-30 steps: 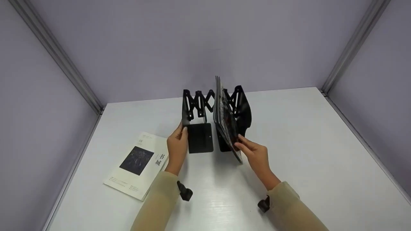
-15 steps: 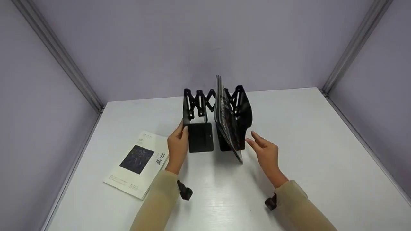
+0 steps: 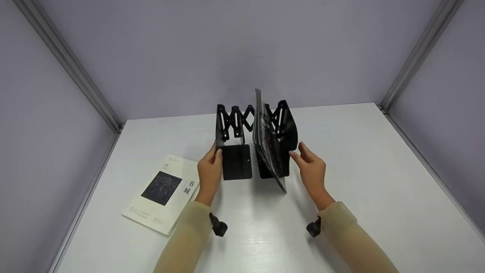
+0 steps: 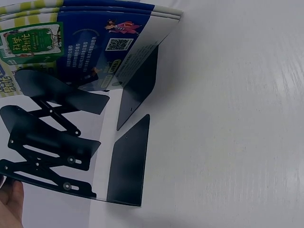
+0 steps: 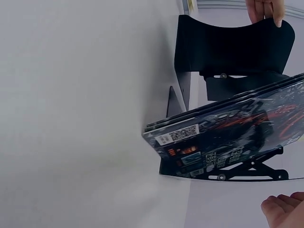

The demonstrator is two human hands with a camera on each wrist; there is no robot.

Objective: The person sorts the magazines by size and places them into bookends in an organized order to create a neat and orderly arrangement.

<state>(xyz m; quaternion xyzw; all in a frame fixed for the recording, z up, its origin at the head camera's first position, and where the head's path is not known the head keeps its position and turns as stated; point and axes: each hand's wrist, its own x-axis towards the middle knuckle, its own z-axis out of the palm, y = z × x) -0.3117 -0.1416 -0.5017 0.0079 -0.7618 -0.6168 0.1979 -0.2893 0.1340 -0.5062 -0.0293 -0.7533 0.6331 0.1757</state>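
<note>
A black expandable book rack (image 3: 237, 162) with scissor links stands on the table. Several thin magazines (image 3: 265, 140) stand in its right part, tilted. The left wrist view shows their blue-and-yellow back cover (image 4: 90, 45); a dark cover (image 5: 228, 133) faces the right wrist view. My left hand (image 3: 209, 172) pinches the rack's left end plate, its thumb on the near side. At the right end plate, my right hand (image 3: 311, 167) has thumb and fingers apart, thumb close to the plate's edge. In the right wrist view its fingers (image 5: 282, 206) are just clear of the rack.
A white paperback (image 3: 163, 195) with a dark square picture lies flat left of the rack, partly behind the left forearm. The white table (image 3: 379, 170) is bounded by pale walls at the back and sides.
My right hand has let go of the magazines' lower edge, moved right, then come forward to the right end plate. The left hand stays on the rack.
</note>
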